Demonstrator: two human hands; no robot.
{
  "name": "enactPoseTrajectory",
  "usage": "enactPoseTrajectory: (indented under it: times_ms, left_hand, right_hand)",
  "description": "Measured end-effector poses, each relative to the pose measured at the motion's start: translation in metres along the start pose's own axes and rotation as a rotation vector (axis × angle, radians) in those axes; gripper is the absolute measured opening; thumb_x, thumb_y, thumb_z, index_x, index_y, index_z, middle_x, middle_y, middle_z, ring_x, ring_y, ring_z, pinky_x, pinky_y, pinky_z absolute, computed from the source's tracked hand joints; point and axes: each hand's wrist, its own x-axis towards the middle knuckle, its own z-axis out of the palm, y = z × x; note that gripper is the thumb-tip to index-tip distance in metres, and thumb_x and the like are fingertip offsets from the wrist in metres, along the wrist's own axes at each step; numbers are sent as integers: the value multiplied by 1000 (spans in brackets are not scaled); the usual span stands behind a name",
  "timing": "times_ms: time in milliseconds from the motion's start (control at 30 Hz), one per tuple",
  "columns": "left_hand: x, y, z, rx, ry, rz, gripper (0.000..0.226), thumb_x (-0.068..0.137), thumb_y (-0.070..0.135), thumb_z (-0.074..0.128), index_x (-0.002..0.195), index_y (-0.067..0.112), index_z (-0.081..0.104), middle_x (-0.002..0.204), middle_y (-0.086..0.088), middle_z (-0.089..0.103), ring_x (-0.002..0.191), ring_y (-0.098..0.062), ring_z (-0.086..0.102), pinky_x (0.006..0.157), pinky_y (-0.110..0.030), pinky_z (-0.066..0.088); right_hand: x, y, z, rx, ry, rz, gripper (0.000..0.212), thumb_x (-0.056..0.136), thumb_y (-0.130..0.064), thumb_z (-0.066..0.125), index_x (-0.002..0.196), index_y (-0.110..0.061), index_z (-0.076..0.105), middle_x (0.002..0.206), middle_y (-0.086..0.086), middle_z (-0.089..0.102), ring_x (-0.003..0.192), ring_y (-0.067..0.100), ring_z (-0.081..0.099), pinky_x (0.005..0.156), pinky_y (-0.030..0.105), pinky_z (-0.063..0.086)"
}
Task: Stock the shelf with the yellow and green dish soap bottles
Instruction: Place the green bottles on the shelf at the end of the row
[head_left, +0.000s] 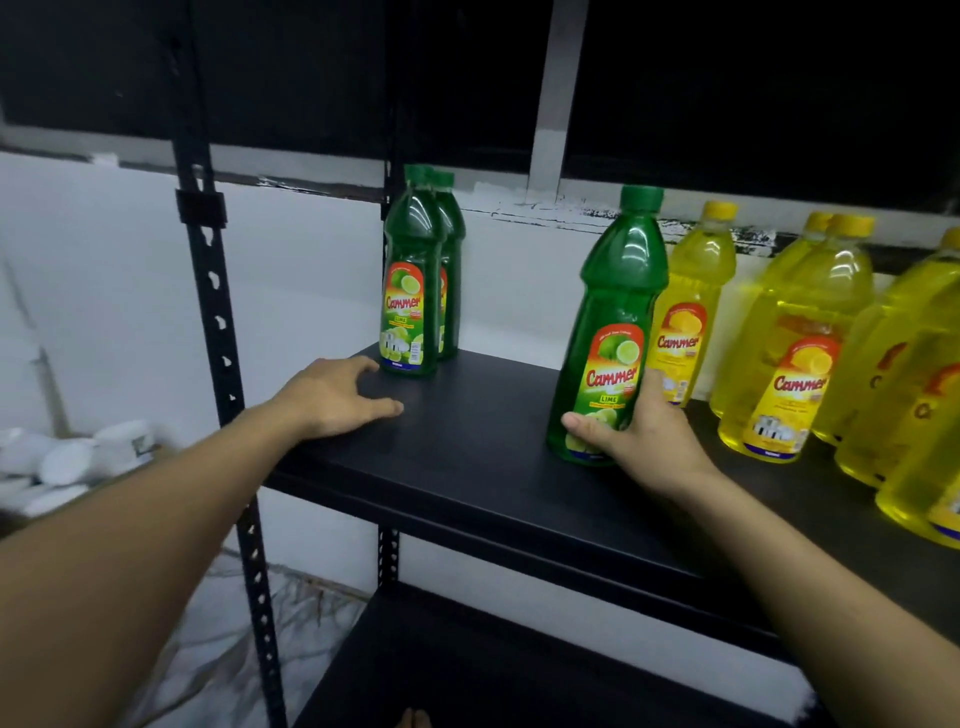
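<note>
My right hand (639, 441) grips the base of a green dish soap bottle (615, 312), which stands slightly tilted on the black shelf (493, 467) near its middle. Two more green bottles (415, 275) stand one behind the other at the shelf's back left corner. Several yellow dish soap bottles (795, 343) fill the right part of the shelf, the nearest one just behind the held bottle. My left hand (332, 395) rests flat on the shelf's left front, fingers spread, holding nothing, close to the two green bottles.
A black perforated upright post (218, 312) runs down the shelf's left front corner. A lower black shelf (467, 675) sits beneath. White wall and a dark window lie behind. White rounded objects (78, 457) are heaped at the left.
</note>
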Motion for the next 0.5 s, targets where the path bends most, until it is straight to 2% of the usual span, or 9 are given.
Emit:
enactPoseTrajectory:
  times_ms: [100,167,267,367,500]
  left_hand:
    - [2,-10,5,-95,-9,-47,75,81,67,65,143,28,50,146,-4,52,133,-25,49,106,-36,41]
    - [3,-14,13,-49,15,-41,66,85,64,61,140,29,53,144,0,55,131,-23,50,106,-36,42]
    - [4,-17,16,-31,60,-26,47,95,47,51,138,29,55,143,-1,56,129,-24,51,106,-37,42]
    - [4,-20,16,-19,103,-33,41,99,35,42,135,27,58,143,-1,56,129,-26,51,107,-38,42]
    - [5,-24,17,-38,128,-62,40,94,38,50,131,29,61,138,1,59,125,-25,54,103,-37,46]
  right_hand:
    - [-2,-17,15,36,-66,-2,76,73,-48,81,128,-19,38,115,-3,60,103,16,60,86,29,47]
    - [-3,-27,25,61,-116,-6,75,77,-44,80,133,-22,33,116,-6,60,101,14,60,86,27,46]
    - [-8,-40,37,66,-191,-47,75,84,-34,76,140,-27,28,117,-11,60,102,9,60,88,24,44]
    - [-12,-51,50,65,-204,-95,78,84,-33,77,144,-30,27,115,-15,60,99,4,60,88,23,46]
    - [-6,-63,69,52,-173,-134,83,81,-36,79,147,-32,28,111,-18,61,99,6,59,89,24,45]
